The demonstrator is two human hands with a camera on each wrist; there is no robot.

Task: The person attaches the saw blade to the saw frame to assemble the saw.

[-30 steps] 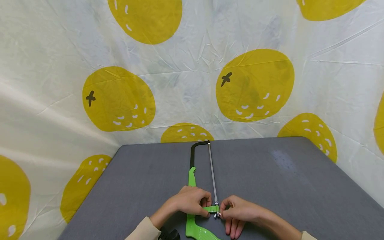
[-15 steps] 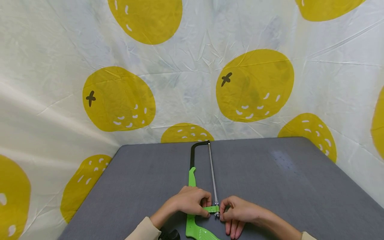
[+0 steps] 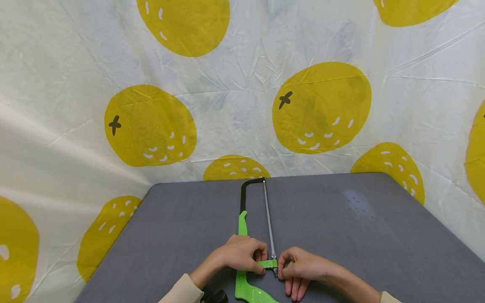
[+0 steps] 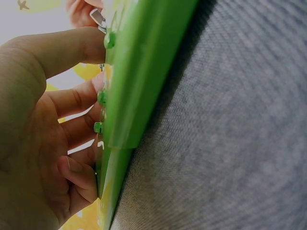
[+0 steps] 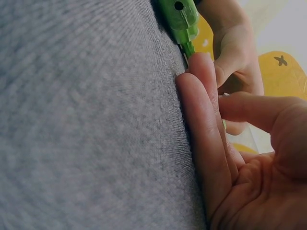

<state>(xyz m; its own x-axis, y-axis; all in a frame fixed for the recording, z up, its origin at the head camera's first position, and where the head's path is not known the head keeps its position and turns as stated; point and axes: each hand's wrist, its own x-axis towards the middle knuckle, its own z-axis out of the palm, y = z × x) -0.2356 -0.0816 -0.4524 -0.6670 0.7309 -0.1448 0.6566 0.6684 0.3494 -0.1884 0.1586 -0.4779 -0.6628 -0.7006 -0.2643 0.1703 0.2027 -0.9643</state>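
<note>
A hacksaw with a green and black frame [image 3: 242,225] lies flat on the table, its thin blade [image 3: 268,219] running along the right side. My left hand [image 3: 242,253] holds the green frame near the handle, thumb and fingers on the green crosspiece [image 3: 268,264]. In the left wrist view, the thumb and fingers press along the green frame [image 4: 144,67]. With thumb and forefinger, my right hand [image 3: 303,267] pinches the small metal wing nut [image 3: 275,272] at the blade's near end. Its other fingers rest on the table; in the right wrist view they largely hide the nut.
The grey table [image 3: 333,219] extends to both sides and behind the saw. A white curtain [image 3: 235,113] with yellow fruit prints hangs behind it and at the sides. Beside the left forearm sits a black object [image 3: 217,296], partly hidden.
The wing nut has turned between the right fingertips, its wings now at a different angle. Both hands and the hacksaw stay in nearly the same place.
</note>
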